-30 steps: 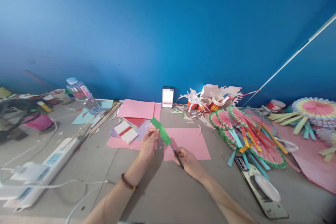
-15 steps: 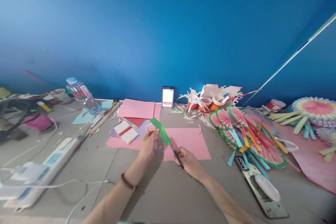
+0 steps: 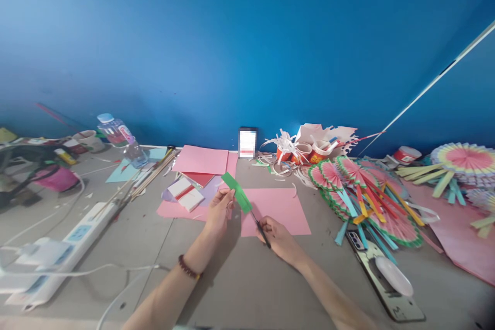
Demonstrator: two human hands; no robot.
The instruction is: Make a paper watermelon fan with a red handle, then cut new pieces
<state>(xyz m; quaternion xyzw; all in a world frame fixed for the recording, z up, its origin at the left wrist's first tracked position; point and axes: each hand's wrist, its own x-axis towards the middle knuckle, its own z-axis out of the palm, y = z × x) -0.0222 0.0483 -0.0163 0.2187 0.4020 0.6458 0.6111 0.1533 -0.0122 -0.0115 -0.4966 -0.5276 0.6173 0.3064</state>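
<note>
A narrow green paper strip [image 3: 240, 197] slants above the table, its left edge pinched between the thumb and fingers of my left hand [image 3: 220, 209]. My right hand [image 3: 274, 233] is closed around a pair of dark scissors [image 3: 263, 232]. The scissors' tip meets the lower right end of the strip; whether the blades are parted is too small to tell. Beneath the scissors and strip, a pink paper sheet [image 3: 286, 210] lies flat on the grey table [image 3: 232, 283]. A beaded bracelet circles my left wrist.
Pink sheets [image 3: 203, 159] and a white packet [image 3: 185, 194] lie left of centre. A power strip [image 3: 73, 252] and cables occupy the left, near a bottle [image 3: 122, 139]. Folded paper fans [image 3: 348, 178], a phone [image 3: 381, 273] and paper cups [image 3: 301, 152] stand or lie right. A small screen [image 3: 247, 143] leans against the blue wall.
</note>
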